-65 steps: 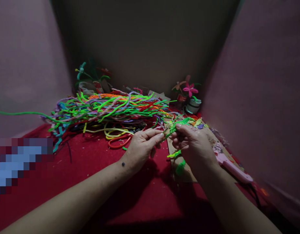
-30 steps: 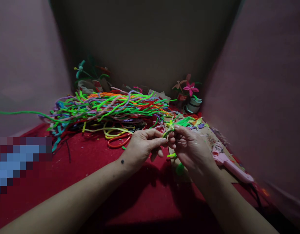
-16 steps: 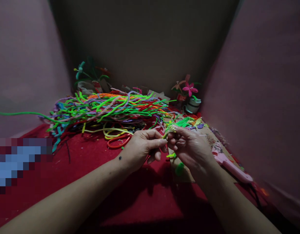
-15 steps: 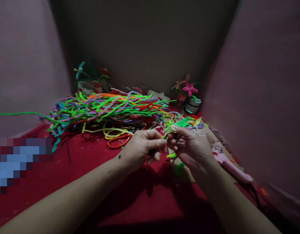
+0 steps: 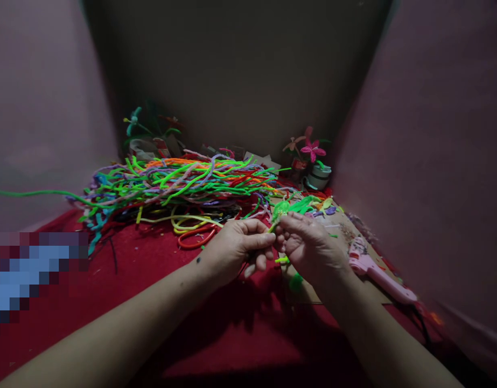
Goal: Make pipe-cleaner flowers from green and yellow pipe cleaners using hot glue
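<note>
In the middle of the head view my left hand (image 5: 246, 248) is closed, its thumb and forefinger pinching a short yellow-green pipe cleaner stem (image 5: 271, 229). My right hand (image 5: 307, 242) curls against the upper end of that stem, fingertips pressed together and nearly touching the left ones. A pale yellowish tuft at this end is mostly hidden behind the right fingers. Just beyond the hands lie bright green pipe cleaner pieces (image 5: 302, 205). Under the right hand is a piece of cardboard (image 5: 313, 295) on the red cloth.
A large heap of coloured pipe cleaners (image 5: 191, 180) spreads across the back left, with red-handled scissors (image 5: 197, 237) before it. A pink glue gun (image 5: 383, 277) lies at the right. Behind stand a pink pipe cleaner flower (image 5: 313, 151) and a white pot (image 5: 319, 177).
My right fingers have closed in around the stem's upper end, so the pale tuft shows less. My left hand keeps its pinch almost in place. The view has shifted slightly.
</note>
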Tool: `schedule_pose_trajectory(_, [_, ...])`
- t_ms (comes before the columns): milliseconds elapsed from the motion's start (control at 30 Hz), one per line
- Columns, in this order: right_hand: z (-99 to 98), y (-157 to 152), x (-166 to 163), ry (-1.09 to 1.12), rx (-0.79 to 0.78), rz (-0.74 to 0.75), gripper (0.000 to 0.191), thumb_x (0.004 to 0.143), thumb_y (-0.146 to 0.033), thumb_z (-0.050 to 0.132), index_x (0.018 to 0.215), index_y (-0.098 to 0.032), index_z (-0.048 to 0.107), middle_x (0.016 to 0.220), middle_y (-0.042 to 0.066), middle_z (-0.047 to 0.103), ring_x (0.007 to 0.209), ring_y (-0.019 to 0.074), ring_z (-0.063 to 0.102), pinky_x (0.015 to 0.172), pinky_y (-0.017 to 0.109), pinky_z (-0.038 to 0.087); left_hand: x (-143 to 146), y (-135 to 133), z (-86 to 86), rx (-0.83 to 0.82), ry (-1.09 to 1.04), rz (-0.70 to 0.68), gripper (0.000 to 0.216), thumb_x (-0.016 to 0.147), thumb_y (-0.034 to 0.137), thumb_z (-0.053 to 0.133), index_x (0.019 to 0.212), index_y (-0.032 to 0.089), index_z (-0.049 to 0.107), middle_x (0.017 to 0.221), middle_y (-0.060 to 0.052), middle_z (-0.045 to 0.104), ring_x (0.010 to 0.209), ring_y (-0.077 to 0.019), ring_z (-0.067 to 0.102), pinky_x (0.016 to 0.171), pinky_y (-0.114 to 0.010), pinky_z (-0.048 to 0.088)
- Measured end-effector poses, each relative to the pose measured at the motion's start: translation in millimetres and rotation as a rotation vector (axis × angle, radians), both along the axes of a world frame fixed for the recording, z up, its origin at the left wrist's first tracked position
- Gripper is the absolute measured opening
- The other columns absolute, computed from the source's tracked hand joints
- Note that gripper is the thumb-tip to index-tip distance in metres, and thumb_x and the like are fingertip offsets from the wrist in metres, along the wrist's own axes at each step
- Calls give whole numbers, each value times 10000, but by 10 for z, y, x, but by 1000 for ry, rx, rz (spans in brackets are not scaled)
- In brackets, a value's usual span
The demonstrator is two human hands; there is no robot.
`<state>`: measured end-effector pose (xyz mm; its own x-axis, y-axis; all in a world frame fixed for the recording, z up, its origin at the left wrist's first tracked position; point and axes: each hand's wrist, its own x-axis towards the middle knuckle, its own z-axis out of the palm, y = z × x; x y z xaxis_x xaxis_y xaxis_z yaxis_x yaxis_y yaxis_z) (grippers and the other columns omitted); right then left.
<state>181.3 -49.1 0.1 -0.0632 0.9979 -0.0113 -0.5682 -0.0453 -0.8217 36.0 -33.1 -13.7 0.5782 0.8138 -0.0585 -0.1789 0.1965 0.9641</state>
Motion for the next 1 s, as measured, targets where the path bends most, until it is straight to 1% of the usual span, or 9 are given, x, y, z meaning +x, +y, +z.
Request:
schedule_pose_trajectory(100, [-14, -15, -32, -86, 25, -30, 252, 509, -127, 764, 650, -158, 557, 542, -50, 546, 462, 73, 474, 451, 201, 359, -2, -1, -18, 65, 27, -4, 184, 741, 301, 612, 711, 131, 549, 563, 0, 586, 338, -52, 452, 301, -157, 336])
schedule_pose_trajectory(233, [-11, -3, -42, -122, 55, -16, 229, 528, -160, 753, 615, -152, 542, 513, -54, 518, 436, 66, 443, 446, 208, 352, -11, -12, 23, 57, 30, 27, 191, 727, 307, 633, 791, 140, 565, 659, -3, 606, 419, -50, 495, 365, -156, 348])
schedule_pose_trajectory(300, [-19, 4, -40, -117, 64, -21, 224, 529, -154, 750, 626, -150, 548, 518, -54, 521, 441, 63, 443, 448, 201, 342, -10, -22, 52, 88, 2, 45, 204, 744, 326, 619, 829, 150, 559, 702, 4, 602, 466, -47, 508, 399, -155, 341])
schedule_pose_trajectory(367, [-32, 4, -35, -104, 60, -26, 229, 531, -139, 749, 649, -148, 553, 536, -54, 529, 453, 58, 450, 457, 195, 337, -2, -33, 73, 126, 10, 61, 193, 766, 336, 594, 816, 156, 544, 651, 26, 568, 450, -37, 475, 397, -153, 309])
schedule_pose_trajectory(467, [-31, -5, -10, -84, 43, -25, 286, 521, -126, 759, 706, -160, 543, 569, -55, 543, 471, 66, 473, 463, 194, 344, 13, -45, 86, 117, 51, 78, 193, 777, 344, 577, 772, 160, 519, 575, 56, 503, 406, -19, 392, 383, -142, 249])
schedule_pose_trajectory(567, [15, -2, 31, -53, 49, -2, 226, 596, -201, 718, 723, -172, 533, 595, -39, 555, 499, 88, 496, 459, 205, 363, 21, -46, 83, 96, 26, 55, 212, 763, 352, 590, 744, 161, 500, 573, 59, 488, 399, -10, 340, 386, -140, 212])
schedule_pose_trajectory(667, [65, 33, 63, -13, 57, -4, 146, 659, -253, 654, 656, -169, 535, 568, -32, 545, 491, 91, 489, 449, 208, 377, 22, -41, 76, 65, 6, 16, 237, 754, 357, 602, 713, 162, 473, 566, 59, 481, 384, -6, 301, 378, -147, 183])
schedule_pose_trajectory(867, [66, 91, 77, -12, -71, 44, 143, 599, -220, 672, 572, -151, 549, 478, -21, 548, 412, 76, 469, 394, 191, 354, 24, -48, 69, 23, -1, -6, 237, 764, 365, 599, 727, 167, 475, 571, 58, 488, 370, 0, 286, 374, -150, 173])
schedule_pose_trajectory(1000, [50, 85, 90, -2, -84, 67, 132, 587, -215, 672, 568, -141, 564, 480, -6, 573, 397, 73, 475, 383, 185, 349, 26, -55, 64, 36, 3, 2, 185, 787, 354, 577, 846, 193, 509, 576, 65, 484, 376, -2, 278, 378, -146, 175])
